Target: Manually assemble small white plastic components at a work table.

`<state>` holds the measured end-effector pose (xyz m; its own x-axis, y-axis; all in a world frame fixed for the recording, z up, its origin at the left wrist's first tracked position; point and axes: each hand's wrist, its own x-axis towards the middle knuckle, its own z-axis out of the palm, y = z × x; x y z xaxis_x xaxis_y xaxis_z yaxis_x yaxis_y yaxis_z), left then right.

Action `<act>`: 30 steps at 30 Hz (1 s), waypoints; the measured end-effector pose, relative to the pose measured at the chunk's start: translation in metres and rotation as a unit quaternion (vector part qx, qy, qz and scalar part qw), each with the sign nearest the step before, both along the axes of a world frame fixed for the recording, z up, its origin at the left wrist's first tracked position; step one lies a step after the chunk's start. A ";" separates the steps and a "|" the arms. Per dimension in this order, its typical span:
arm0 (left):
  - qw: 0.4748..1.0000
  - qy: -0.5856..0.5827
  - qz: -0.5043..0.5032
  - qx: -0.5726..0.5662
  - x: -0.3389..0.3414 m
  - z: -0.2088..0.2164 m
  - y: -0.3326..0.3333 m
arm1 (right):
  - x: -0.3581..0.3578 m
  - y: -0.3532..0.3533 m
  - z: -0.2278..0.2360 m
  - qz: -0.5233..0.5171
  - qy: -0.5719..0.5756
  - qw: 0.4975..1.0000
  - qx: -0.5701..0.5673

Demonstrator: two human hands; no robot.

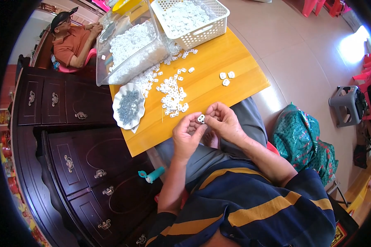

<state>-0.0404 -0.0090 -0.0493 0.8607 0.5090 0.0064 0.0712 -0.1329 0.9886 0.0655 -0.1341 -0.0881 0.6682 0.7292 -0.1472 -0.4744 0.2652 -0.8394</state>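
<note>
Just off the near edge of the wooden table, a small white plastic piece with dark round spots is pinched between my two hands. My left hand grips it from the left with thumb and fingertips. From the other side, the thumb and index finger of my right hand close on it. A loose pile of similar small white pieces lies beyond my hands. Three larger white pieces sit apart toward the right. Left of the pile is a fluted white dish of small grey metal parts.
A clear plastic bin and a white perforated basket, both full of white pieces, stand at the far side. Another person sits at far left. Dark wooden drawers border the left; a green bag and grey stool are right.
</note>
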 end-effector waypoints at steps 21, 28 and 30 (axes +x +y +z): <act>0.973 -0.031 -0.021 0.227 0.012 0.014 -0.003 | 0.003 -0.004 0.016 0.016 0.106 0.994 0.015; 0.974 -0.010 -0.031 0.222 0.011 0.014 -0.002 | 0.002 -0.003 0.016 0.007 0.096 0.995 0.017; 0.973 -0.013 -0.034 0.230 0.010 0.014 -0.001 | 0.002 -0.003 0.014 0.008 0.095 0.995 0.020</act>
